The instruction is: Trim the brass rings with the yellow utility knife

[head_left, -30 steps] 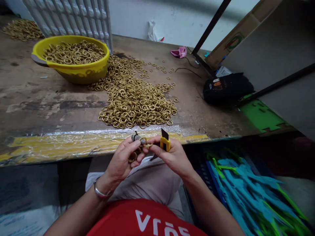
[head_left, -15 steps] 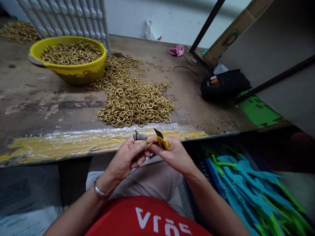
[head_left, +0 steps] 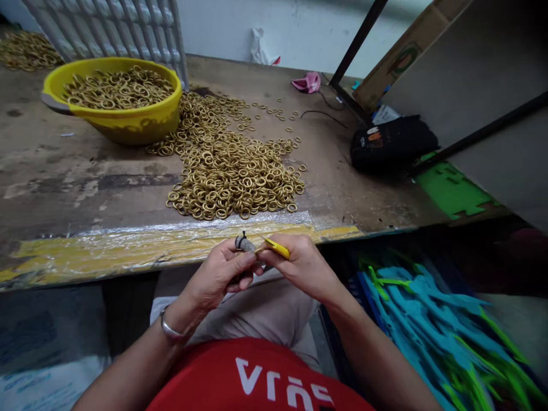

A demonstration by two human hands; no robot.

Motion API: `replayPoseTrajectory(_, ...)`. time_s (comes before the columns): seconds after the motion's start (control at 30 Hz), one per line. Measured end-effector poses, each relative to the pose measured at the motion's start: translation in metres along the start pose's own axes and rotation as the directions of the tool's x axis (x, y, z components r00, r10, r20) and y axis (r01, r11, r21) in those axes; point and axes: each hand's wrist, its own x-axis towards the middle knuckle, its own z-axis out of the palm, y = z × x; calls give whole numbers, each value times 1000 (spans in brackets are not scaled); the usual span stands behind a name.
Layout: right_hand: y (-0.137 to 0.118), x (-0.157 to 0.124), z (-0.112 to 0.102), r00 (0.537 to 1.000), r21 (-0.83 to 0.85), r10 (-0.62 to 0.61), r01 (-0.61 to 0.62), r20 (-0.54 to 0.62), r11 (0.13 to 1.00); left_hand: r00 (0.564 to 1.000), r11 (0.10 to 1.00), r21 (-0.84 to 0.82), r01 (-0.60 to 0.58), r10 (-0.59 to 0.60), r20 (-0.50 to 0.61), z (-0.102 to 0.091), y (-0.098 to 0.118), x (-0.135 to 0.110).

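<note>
My right hand (head_left: 303, 264) is closed around a small yellow utility knife (head_left: 278, 248), its thin blade pointing up and left. Fingers of my left hand (head_left: 226, 269) pinch a gold-coloured ring (head_left: 258, 249), mostly hidden between the fingertips of both hands. A grey finger cover (head_left: 246, 245), tied with black cord, sits on my left index finger. Both hands meet just off the table's front edge, over my lap. Beyond them a heap of gold-coloured rings (head_left: 235, 177) lies on the table.
A yellow basin (head_left: 141, 123) full of rings stands at the left before a ribbed white panel (head_left: 111, 28). Yellow tape (head_left: 107, 254) covers the table edge. A black pouch (head_left: 391, 142) and pink cloth (head_left: 307, 83) lie right. Blue and green strips (head_left: 432, 308) fill a container below.
The utility knife has turned in my right hand, its blade now lower and seen edge-on. My left index finger has bent further down toward the ring.
</note>
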Motion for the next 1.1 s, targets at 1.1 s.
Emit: replayPoseTrajectory(1.1, 97, 17, -30, 907, -667, 108, -376, -407, 644, 993, 707, 701, -96, 120, 15, -35, -16, -30)
